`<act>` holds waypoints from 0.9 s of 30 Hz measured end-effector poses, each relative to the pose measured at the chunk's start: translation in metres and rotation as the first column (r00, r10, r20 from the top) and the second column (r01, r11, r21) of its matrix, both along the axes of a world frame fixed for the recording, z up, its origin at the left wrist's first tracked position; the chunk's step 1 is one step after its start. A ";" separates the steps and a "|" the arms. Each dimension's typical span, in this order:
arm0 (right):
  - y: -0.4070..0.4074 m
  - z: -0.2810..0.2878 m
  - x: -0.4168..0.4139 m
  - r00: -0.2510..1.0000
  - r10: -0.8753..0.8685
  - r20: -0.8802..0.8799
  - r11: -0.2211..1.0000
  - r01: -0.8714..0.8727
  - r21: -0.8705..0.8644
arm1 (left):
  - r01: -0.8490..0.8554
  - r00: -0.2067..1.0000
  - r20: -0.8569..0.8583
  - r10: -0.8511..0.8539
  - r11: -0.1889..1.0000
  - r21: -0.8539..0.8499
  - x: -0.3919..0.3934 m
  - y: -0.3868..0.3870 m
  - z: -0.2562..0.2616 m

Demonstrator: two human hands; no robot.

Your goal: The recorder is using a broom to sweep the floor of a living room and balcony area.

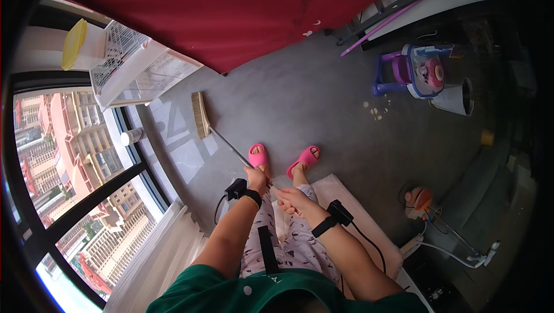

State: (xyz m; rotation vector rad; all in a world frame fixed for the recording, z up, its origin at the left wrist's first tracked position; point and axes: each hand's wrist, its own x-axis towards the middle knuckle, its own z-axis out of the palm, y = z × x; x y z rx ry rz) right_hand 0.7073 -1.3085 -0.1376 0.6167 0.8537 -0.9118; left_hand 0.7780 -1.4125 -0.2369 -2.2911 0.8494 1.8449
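Observation:
A broom with a flat bristle head (199, 116) stands on the grey floor to the front left, its bristles facing the window side. From the head, a metal handle (229, 146) slants back towards me. My left hand (256, 177) is wrapped around the handle, just in front of my left foot. Nearer my body, my right hand (294, 200) grips the pale upper end of the same handle. Several small pale flat pieces (378, 112) lie scattered on the floor at the right, apart from the broom.
A white wire cage (143, 70) and a window (86, 174) flank the left. A red cloth (242, 14) hangs ahead. To the right are a blue-purple stool (383, 75), a white bin (452, 99), a purple pole (376, 29) and an orange-headed appliance (419, 200). A pink padded surface (350, 209) lies behind my feet.

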 end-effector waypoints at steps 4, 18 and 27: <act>0.071 0.025 -0.029 0.974 -0.224 0.028 0.974 0.222 0.048 | 0.136 0.990 -0.053 -0.131 0.985 0.109 -0.052 0.063 0.017; 0.241 0.121 -0.087 0.693 -0.686 -0.222 0.673 0.720 0.169 | 0.905 0.145 -0.655 -0.742 0.366 -0.215 -0.152 0.326 -0.015; 0.223 0.110 -0.172 0.682 -0.682 -0.264 0.704 0.710 0.016 | 0.444 0.463 -0.807 -0.367 0.884 -0.147 -0.247 0.241 0.015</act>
